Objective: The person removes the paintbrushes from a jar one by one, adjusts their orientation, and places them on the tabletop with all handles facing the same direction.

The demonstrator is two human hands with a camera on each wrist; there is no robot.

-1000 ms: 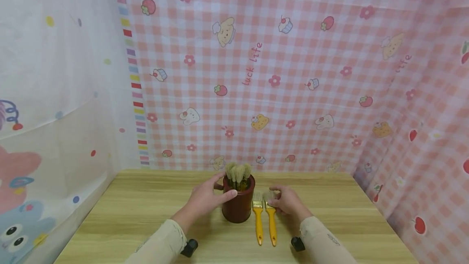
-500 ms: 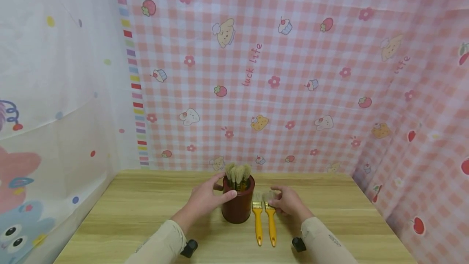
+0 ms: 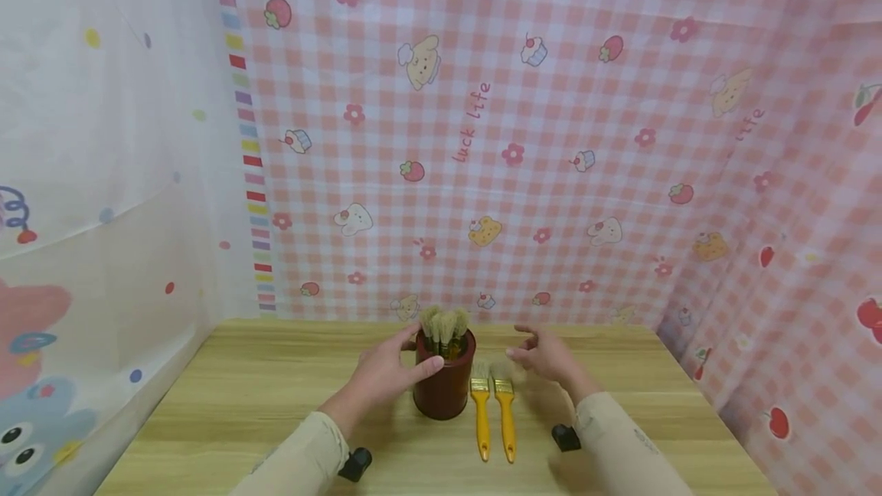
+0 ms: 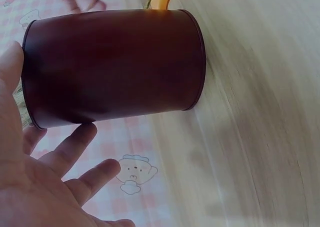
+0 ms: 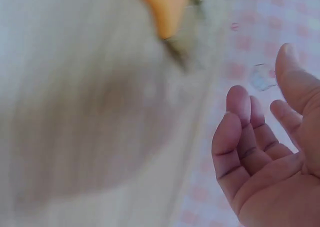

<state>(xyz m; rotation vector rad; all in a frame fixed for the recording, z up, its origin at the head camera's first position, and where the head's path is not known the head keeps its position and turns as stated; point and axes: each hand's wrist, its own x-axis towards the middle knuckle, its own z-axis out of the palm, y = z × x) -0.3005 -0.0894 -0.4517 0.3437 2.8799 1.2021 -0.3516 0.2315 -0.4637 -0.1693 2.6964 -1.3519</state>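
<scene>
A dark red-brown cylindrical pen holder (image 3: 438, 393) stands upright on the table, with several paintbrushes (image 3: 443, 327) in it, bristles up. My left hand (image 3: 386, 373) holds the holder at its rim, thumb on the near side and fingers on the left and back. In the left wrist view, fingertips touch the wall of the holder (image 4: 115, 67). Two paintbrushes with yellow handles, a left one (image 3: 483, 427) and a right one (image 3: 507, 427), lie side by side just right of the holder. My right hand (image 3: 549, 354) hovers right of their bristles, fingers loosely bent around nothing.
The wooden table (image 3: 276, 381) meets a pink checked curtain (image 3: 386, 190) at its back edge. A white patterned curtain (image 3: 124, 174) hangs on the left. Black camera mounts sit under both wrists, the left mount (image 3: 355, 465) and the right mount (image 3: 566, 438).
My right hand has come off the right paintbrush and moved up and slightly to the right. My left hand stays on the holder. The whole head view has shifted slightly.
</scene>
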